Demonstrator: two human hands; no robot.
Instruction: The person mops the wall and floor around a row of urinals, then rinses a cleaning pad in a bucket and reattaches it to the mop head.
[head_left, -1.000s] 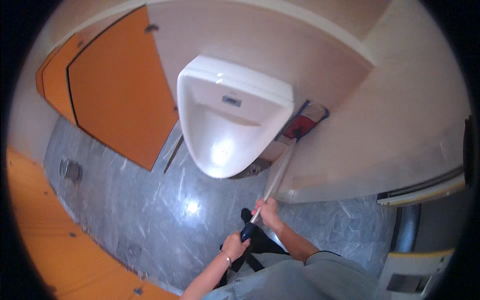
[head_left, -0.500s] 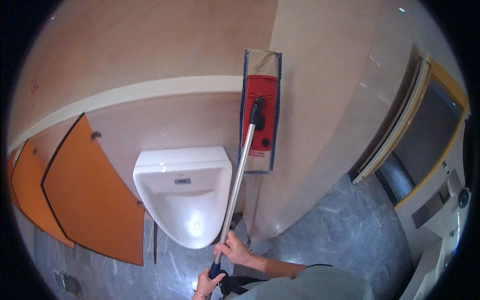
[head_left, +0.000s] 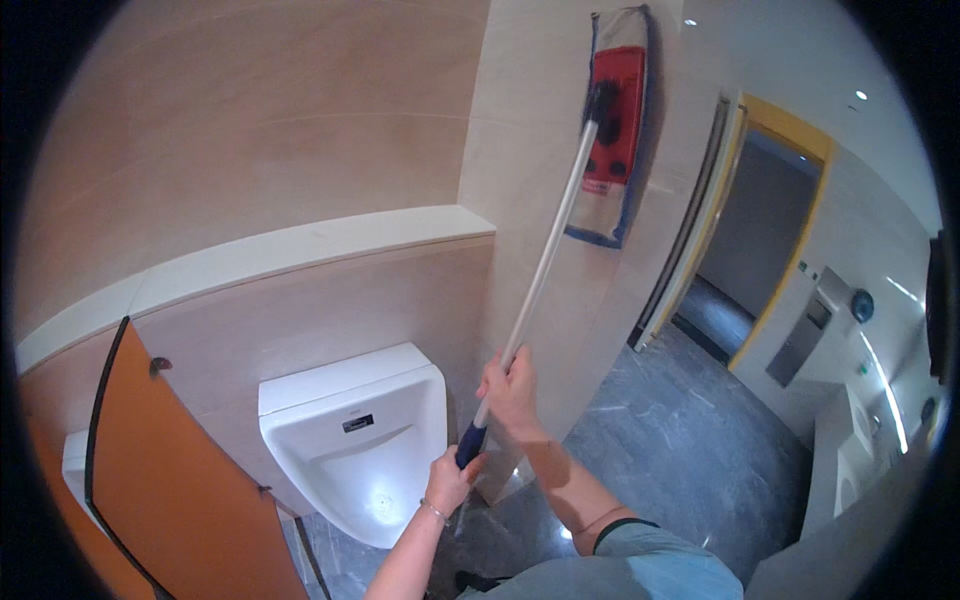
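Note:
I hold a long silver mop pole (head_left: 545, 262) with both hands. My left hand (head_left: 452, 482) grips its dark blue end grip low down. My right hand (head_left: 511, 392) is wrapped round the pole just above. The pole slants up to the right to a flat mop head (head_left: 616, 120), red with a pale blue-edged cloth, pressed flat against the beige wall column (head_left: 510, 150) high up. A white urinal (head_left: 357, 432) hangs on the wall just left of my hands.
An orange divider panel (head_left: 165, 480) stands left of the urinal, with a beige ledge (head_left: 300, 245) above. A doorway with a yellow frame (head_left: 770, 230) opens at right over a grey marble floor (head_left: 680, 440). A wall dispenser (head_left: 805, 335) hangs far right.
The mop head has risen from floor level beside the urinal up the wall column. Both hands stayed on the pole and the view tilted upward.

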